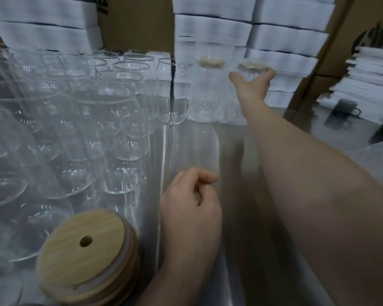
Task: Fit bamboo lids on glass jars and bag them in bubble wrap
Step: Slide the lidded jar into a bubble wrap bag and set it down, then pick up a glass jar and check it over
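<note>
**Wrapped jar held at the back of the desk**

A wrapped jar [251, 66], lidded in bamboo and sleeved in bubble wrap, is grasped near its top by the right hand [251, 83] at full reach. It is held at the far edge of the desk [208, 151], just beside a second wrapped jar [211, 89] that stands there. The fingers [269, 73] are curled round the upper rim from below.

The glass is judged to be thin, light and fragile. The wrap is soft and probably slick, so a hold round the body under the lid is thought safer than one on loose wrap.

The left hand [191, 208] is kept low over the desk, its fingers [205, 178] loosely curled with the thumb against the forefinger; nothing is seen in it. A stack of bamboo lids [86, 246] lies just to its left, and many unlidded glass jars [111, 111] are crowded further left.
</note>
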The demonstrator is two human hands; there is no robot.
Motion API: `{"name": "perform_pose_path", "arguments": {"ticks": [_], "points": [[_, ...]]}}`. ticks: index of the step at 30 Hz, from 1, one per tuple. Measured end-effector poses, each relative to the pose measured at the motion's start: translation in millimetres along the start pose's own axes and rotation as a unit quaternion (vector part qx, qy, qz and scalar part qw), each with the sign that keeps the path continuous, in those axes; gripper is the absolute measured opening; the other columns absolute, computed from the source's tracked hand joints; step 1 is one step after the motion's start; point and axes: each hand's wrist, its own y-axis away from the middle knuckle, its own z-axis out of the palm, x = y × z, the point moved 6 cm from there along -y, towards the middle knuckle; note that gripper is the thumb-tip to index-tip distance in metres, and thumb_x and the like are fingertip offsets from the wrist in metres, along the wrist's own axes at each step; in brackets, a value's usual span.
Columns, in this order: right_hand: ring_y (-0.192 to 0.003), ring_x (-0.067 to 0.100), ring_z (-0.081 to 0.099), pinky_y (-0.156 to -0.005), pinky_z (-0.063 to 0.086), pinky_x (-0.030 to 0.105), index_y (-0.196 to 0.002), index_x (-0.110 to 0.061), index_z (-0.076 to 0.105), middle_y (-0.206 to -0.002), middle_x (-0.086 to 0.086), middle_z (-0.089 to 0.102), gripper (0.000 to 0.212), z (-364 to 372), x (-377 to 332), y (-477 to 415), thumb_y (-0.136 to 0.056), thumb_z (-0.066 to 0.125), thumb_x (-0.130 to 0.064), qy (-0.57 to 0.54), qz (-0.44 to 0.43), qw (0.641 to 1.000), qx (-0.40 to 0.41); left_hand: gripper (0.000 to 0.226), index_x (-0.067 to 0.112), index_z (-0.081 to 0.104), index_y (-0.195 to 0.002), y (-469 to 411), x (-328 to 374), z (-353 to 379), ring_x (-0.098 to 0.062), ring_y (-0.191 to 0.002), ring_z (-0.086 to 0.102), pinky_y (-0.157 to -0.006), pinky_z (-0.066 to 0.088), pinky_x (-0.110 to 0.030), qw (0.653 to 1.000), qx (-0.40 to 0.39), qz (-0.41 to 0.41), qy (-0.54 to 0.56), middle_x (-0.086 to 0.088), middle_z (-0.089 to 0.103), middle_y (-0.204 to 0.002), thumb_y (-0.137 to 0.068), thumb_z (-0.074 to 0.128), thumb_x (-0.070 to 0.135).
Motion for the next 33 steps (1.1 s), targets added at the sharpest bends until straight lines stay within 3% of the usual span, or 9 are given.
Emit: {"name": "perform_pose_path", "arguments": {"ticks": [7, 9, 12, 14, 17, 20, 22, 27, 33], "points": [[-0.137, 0.030, 0.029, -0.103, 0.035, 0.040, -0.148, -0.019, 0.015, -0.152, 0.011, 0.018, 0.095, -4.5, -0.1, 5.3, -0.081, 0.073, -0.052, 0.057, 0.040, 0.994, -0.081, 0.025, 0.029, 0.064, -0.078, -1.4, -1.1, 2.3, -0.010, -0.055, 0.047, -0.056, 0.034, -0.027, 1.000, -0.011, -0.017, 0.004, 0.011, 0.053, -0.061, -0.071, 0.044, 0.016], [-0.142, 0.030, 0.021, -0.109, 0.030, 0.044, -0.150, -0.021, 0.018, -0.155, 0.011, 0.012, 0.090, -16.5, -7.8, 7.2, -0.083, 0.068, -0.054, 0.088, 0.044, 0.994, -0.044, 0.024, 0.024, 0.064, -0.074, -1.9, -2.3, 4.1, -0.012, -0.056, 0.047, -0.057, 0.035, -0.029, 1.000, -0.016, -0.025, 0.008, 0.010, 0.054, -0.063, -0.076, 0.048, 0.007], [-0.133, 0.023, 0.033, -0.105, 0.036, 0.043, -0.143, -0.023, 0.035, -0.147, 0.007, 0.029, 0.060, -36.4, -48.9, 20.6, -0.090, 0.059, -0.035, 0.161, -0.099, 0.977, 0.101, 0.031, 0.023, 0.064, -0.074, -1.9, -2.7, 6.7, -0.015, -0.059, 0.049, -0.059, 0.037, -0.031, 0.999, -0.020, -0.044, 0.014, 0.006, 0.058, -0.069, -0.081, 0.050, -0.003], [-0.108, 0.016, 0.052, -0.090, 0.044, 0.037, -0.133, -0.022, 0.049, -0.124, 0.002, 0.050, 0.043, -30.8, -84.4, 39.9, -0.091, 0.049, -0.021, 0.173, -0.234, 0.948, 0.131, 0.030, 0.023, 0.065, -0.075, -2.0, -1.3, 5.7, -0.014, -0.062, 0.050, -0.060, 0.037, -0.029, 0.999, -0.017, -0.045, 0.004, 0.004, 0.062, -0.073, -0.082, 0.050, -0.002], [-0.075, 0.009, 0.054, -0.080, 0.052, 0.037, -0.124, -0.022, 0.060, -0.086, -0.006, 0.056, 0.038, 13.3, -112.2, 63.1, -0.090, 0.045, -0.018, 0.155, -0.287, 0.944, -0.052, 0.028, 0.022, 0.066, -0.077, -3.9, 1.3, 1.0, -0.014, -0.067, 0.055, -0.063, 0.041, -0.028, 0.999, -0.008, -0.037, -0.011, 0.004, 0.065, -0.077, -0.082, 0.051, -0.001], [-0.108, 0.022, 0.057, -0.093, 0.048, 0.035, -0.142, -0.027, 0.047, -0.121, 0.003, 0.061, 0.049, 58.0, -111.5, 84.4, -0.093, 0.048, -0.023, 0.264, -0.264, 0.903, -0.215, 0.027, 0.021, 0.067, -0.078, -6.4, 3.2, -2.8, -0.013, -0.069, 0.056, -0.065, 0.042, -0.027, 0.999, 0.000, -0.037, -0.018, 0.003, 0.066, -0.078, -0.083, 0.051, -0.001], [-0.112, 0.028, 0.056, -0.085, 0.046, 0.032, -0.150, -0.027, 0.035, -0.143, 0.008, 0.050, 0.056, 75.1, -99.7, 92.4, -0.095, 0.047, -0.026, 0.321, -0.227, 0.877, -0.275, 0.028, 0.021, 0.067, -0.077, -6.4, 3.5, -3.9, -0.012, -0.070, 0.056, -0.065, 0.040, -0.024, 0.999, 0.002, -0.038, -0.019, 0.004, 0.066, -0.079, -0.083, 0.052, -0.001], [-0.100, 0.031, 0.054, -0.078, 0.041, 0.034, -0.135, -0.019, 0.041, -0.134, 0.015, 0.046, 0.038, 84.3, -87.0, 99.2, -0.100, 0.044, -0.031, 0.392, -0.205, 0.854, -0.275, 0.029, 0.021, 0.067, -0.076, -6.1, 3.0, -6.8, -0.010, -0.068, 0.053, -0.064, 0.038, -0.023, 0.999, 0.008, -0.041, -0.021, 0.003, 0.066, -0.079, -0.082, 0.051, -0.003], [-0.083, 0.030, 0.049, -0.066, 0.037, 0.034, -0.106, -0.015, 0.040, -0.114, 0.016, 0.048, 0.014, 62.5, -73.7, 113.6, -0.104, 0.043, -0.028, 0.311, -0.197, 0.890, -0.268, 0.029, 0.020, 0.066, -0.080, -9.7, 3.4, -5.4, -0.015, -0.072, 0.056, -0.069, 0.044, -0.027, 0.999, 0.017, -0.043, -0.015, 0.000, 0.067, -0.083, -0.082, 0.051, -0.004]]}}
